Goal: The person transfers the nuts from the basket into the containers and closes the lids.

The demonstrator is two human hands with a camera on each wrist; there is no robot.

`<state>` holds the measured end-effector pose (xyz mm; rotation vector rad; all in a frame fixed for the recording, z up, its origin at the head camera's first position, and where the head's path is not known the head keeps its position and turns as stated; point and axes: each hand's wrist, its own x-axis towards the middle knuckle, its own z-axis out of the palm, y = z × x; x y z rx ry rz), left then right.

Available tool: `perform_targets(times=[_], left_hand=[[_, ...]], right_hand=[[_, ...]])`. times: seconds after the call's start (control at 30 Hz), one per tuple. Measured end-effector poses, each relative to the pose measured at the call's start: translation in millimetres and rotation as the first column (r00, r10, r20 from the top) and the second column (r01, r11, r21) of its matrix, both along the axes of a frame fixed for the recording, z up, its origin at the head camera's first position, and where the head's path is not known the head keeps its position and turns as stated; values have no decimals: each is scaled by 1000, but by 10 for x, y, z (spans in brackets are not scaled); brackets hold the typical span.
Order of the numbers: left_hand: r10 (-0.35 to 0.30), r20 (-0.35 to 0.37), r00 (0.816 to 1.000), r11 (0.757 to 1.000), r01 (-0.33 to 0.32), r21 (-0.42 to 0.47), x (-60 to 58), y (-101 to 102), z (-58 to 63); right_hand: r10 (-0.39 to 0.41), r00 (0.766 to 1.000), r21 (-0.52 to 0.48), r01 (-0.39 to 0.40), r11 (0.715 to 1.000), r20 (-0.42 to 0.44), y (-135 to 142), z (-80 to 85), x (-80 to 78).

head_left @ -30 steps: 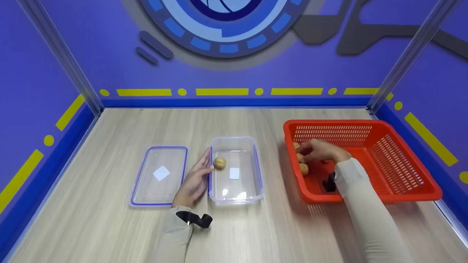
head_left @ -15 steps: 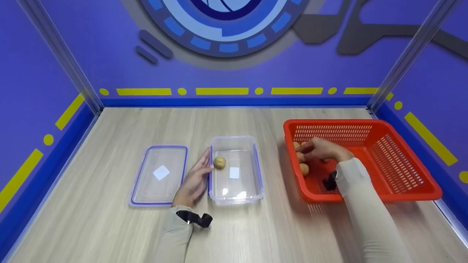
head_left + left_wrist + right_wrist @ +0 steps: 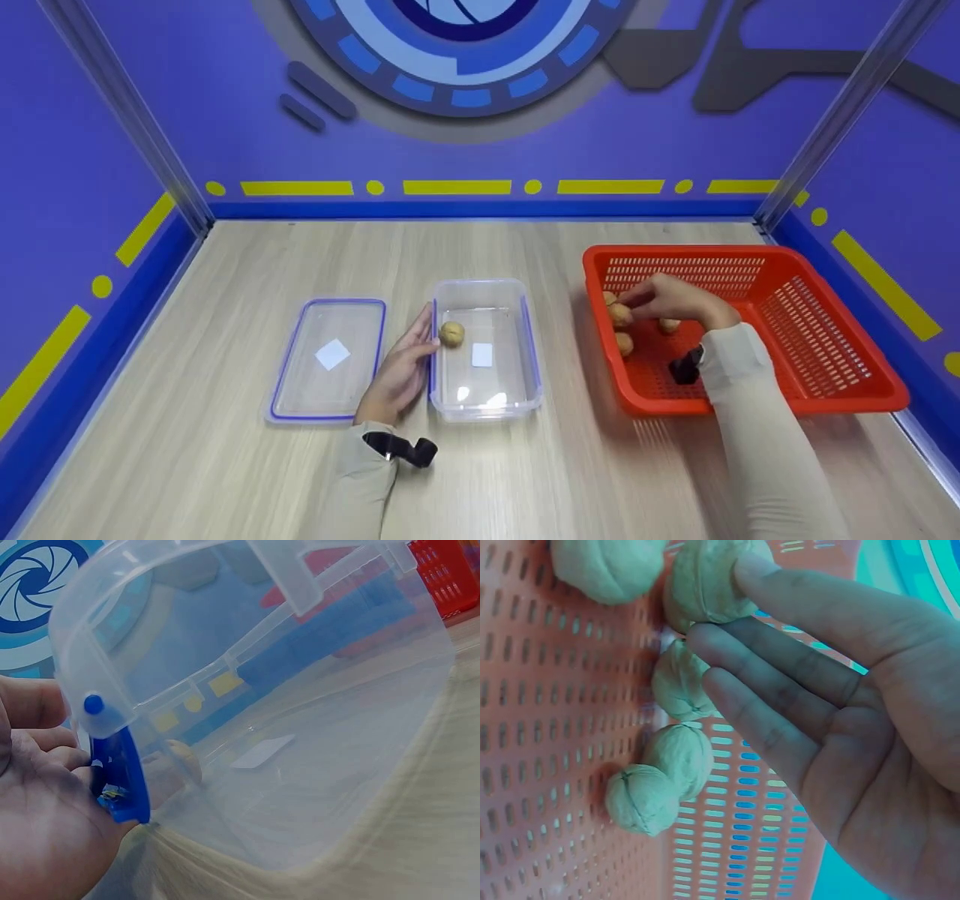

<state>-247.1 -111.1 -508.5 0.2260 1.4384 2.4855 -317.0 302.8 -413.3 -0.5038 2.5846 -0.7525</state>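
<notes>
The step in hand looks to be taking a walnut [image 3: 712, 585] from the red plastic basket [image 3: 825, 406]: the person's right hand [image 3: 681, 300] has its thumb and fingers pinched on that nut, near the basket's left side. The next move seems to call for a steady pinch and a lift clear of the rim. The left hand [image 3: 397, 375] rests against the left side of the clear container [image 3: 486, 411], its fingers extended rather than clamped.

Counted, the right wrist view shows five walnuts in the basket, the pinched one included; the head view shows only four there. One more walnut [image 3: 451, 334] lies in the container, by its left wall. There are one basket, one container and one blue-edged lid [image 3: 322, 390], which lies on the desk [image 3: 187, 480] left of the container.
</notes>
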Motion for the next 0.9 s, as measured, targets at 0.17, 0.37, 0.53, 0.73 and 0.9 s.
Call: perform_targets(times=[0.17,0.37,0.53,0.73,0.9], left_hand=[[-10,-4,1000,1000,10,16,-3,-3,-10],[-14,-6,1000,1000,15,17,-5,-4,-8],[-12,-7,1000,1000,12,17,-7,-6,-4],[-4,4,1000,1000,3,18,-5,-5,-1],[5,5,1000,1000,-5,8,-3,-1,-5]], right_hand=[[8,1000,16,-8,1000,-16,18,65,13],[12,1000,12,-11,1000,-28,32,136,28],[8,1000,13,-7,1000,-23,34,206,38],[20,998,8,-19,1000,-65,20,299,38],[30,988,-20,-34,999,-151,-20,370,37]])
